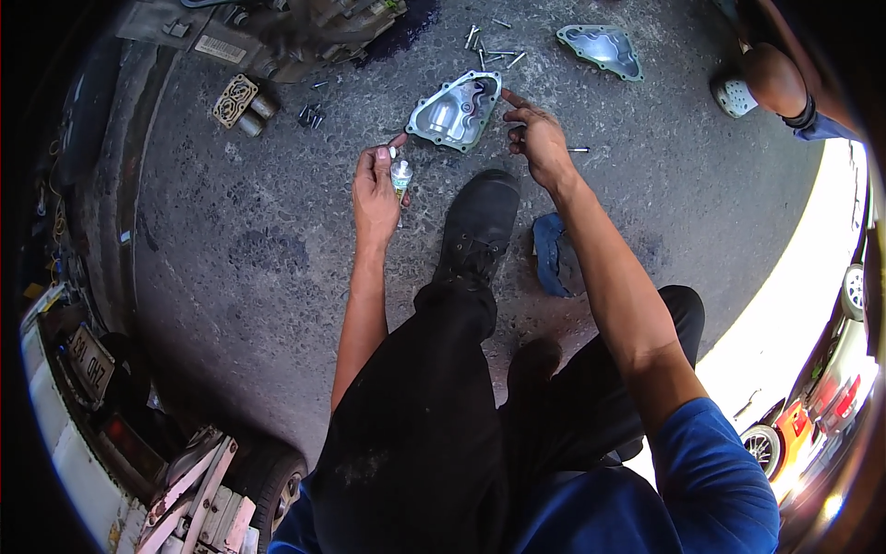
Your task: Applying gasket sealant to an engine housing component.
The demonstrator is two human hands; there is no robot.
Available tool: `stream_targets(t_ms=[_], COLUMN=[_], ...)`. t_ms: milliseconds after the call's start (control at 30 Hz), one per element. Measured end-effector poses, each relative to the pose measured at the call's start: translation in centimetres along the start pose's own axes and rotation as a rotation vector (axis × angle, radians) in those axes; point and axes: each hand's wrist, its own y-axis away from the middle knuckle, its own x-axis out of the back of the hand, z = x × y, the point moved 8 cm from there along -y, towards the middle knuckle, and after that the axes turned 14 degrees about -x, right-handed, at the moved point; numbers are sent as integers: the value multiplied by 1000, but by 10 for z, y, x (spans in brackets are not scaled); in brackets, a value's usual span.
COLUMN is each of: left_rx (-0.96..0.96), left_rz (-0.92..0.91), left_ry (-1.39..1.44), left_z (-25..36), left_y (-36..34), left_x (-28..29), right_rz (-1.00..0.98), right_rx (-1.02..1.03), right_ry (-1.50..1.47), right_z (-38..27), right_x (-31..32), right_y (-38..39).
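Note:
A silver metal cover (441,116) with a scalloped, holed rim lies open side up on the floor. My left hand (374,194), left of it, holds a small tube (401,185) with a white nozzle and labelled body; a small white piece shows near the thumb. My right hand (538,138) is at the cover’s right edge, index finger stretched onto or beside the rim and other fingers loosely bent. Loose bolts (475,42) lie above the cover. My black shoe (480,217) stands below it.
A second cover (600,51), a brass-coloured part (235,102), dark bolts (309,117) and a large casting (268,32) lie around. A co-worker’s limb (773,78) and perforated part (736,98) are upper right. A blue object (549,254) lies right of my shoe; vehicles (65,388) line both sides.

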Motion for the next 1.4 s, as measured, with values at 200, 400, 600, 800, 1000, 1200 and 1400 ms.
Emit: stream_targets(t_ms=[200,400,600,800,1000,1200,1400], left_rx=[17,28,13,53,6,-86,-105], left_rz=[-18,7,0,49,63,35,54], left_ry=[-30,-22,-21,-36,-287,-467,-443], left_z=[-1,-4,-3,-13,-4,14,12], left_y=[2,2,1,3,3,5,6], left_x=[3,2,-1,8,13,2,3], right_rz=[447,544,452,528,-51,-251,-301], right_rx=[564,582,645,638,352,119,111], right_ry=[1172,1172,1251,1159,726,487,458], right_z=[-17,-31,-19,-26,3,26,27], right_x=[-19,-26,-33,-38,-82,-100,-102], right_y=[31,39,44,43,87,98,98])
